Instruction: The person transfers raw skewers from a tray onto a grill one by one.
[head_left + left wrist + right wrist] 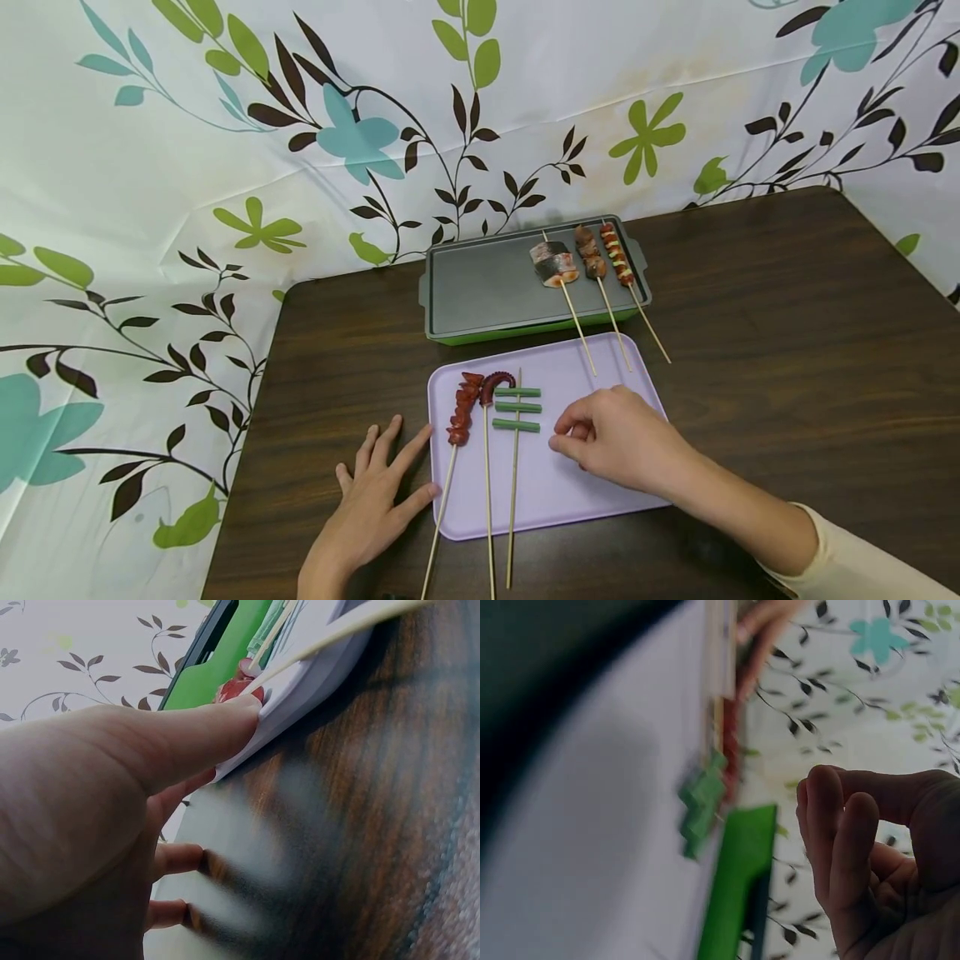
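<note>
My left hand (367, 504) lies with spread fingers on the dark table, its thumb at the left rim of a lilac tray (570, 500). Above the tray's right half is my right hand (615, 437), fingers curled in toward the thumb, nothing between them; the right wrist view shows the thumb meeting a fingertip. On the tray's left half lie a skewer of red pieces (460, 412), a curled octopus tentacle skewer (491, 387) and a skewer with three green stalks (528, 407). Their sticks stick out past the tray's near edge.
Behind the tray stands a green-sided grill (480, 283) with a dark plate. On its right side rest a fish skewer (555, 271), a brown meat skewer (592, 262) and a sausage skewer (617, 254), sticks pointing toward me. A leaf-patterned cloth (525, 100) hangs behind the table.
</note>
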`<state>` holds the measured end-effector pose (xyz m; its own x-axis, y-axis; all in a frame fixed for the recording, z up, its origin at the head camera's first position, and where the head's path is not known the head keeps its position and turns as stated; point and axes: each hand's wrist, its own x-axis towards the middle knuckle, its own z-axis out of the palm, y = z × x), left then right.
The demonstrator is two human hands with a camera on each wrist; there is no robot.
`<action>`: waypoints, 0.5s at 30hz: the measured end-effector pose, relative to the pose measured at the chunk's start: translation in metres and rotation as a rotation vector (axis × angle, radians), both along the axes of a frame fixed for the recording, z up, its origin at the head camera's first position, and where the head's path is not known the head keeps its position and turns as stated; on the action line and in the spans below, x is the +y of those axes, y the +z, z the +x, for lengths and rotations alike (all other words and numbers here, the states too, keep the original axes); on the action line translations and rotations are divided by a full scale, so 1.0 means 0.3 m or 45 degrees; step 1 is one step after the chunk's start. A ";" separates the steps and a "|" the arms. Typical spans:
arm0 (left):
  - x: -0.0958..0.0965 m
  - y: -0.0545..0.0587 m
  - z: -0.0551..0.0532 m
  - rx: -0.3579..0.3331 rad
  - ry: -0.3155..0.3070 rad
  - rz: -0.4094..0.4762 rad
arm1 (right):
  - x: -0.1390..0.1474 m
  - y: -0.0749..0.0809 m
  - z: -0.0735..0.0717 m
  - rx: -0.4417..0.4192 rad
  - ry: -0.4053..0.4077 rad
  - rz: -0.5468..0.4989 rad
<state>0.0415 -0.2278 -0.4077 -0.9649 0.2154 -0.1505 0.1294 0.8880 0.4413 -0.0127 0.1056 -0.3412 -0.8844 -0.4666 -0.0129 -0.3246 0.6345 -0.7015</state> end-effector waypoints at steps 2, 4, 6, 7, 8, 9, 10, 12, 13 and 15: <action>0.000 0.000 0.000 0.005 -0.004 0.000 | -0.018 -0.034 0.015 0.016 0.033 -0.003; 0.000 0.000 0.000 0.008 -0.006 0.001 | -0.035 -0.070 0.027 0.019 0.054 0.000; 0.000 -0.001 0.001 0.012 -0.008 0.003 | -0.051 -0.103 0.036 0.015 0.074 -0.001; 0.000 -0.001 0.001 0.013 -0.009 0.003 | -0.060 -0.118 0.040 0.013 0.083 -0.004; 0.000 -0.001 0.001 0.013 -0.009 0.005 | -0.067 -0.130 0.044 0.005 0.089 -0.013; 0.000 -0.002 0.002 0.014 -0.009 0.004 | -0.074 -0.140 0.048 -0.006 0.096 -0.026; 0.000 -0.002 0.002 0.013 -0.009 0.004 | -0.081 -0.148 0.051 -0.017 0.103 -0.036; -0.001 -0.002 0.001 0.014 -0.008 0.003 | -0.093 -0.159 0.055 -0.043 0.114 -0.061; -0.001 -0.002 0.001 0.012 -0.007 0.001 | -0.099 -0.163 0.056 -0.059 0.120 -0.073; -0.001 -0.003 0.000 0.009 -0.005 -0.002 | -0.112 -0.171 0.057 -0.089 0.128 -0.095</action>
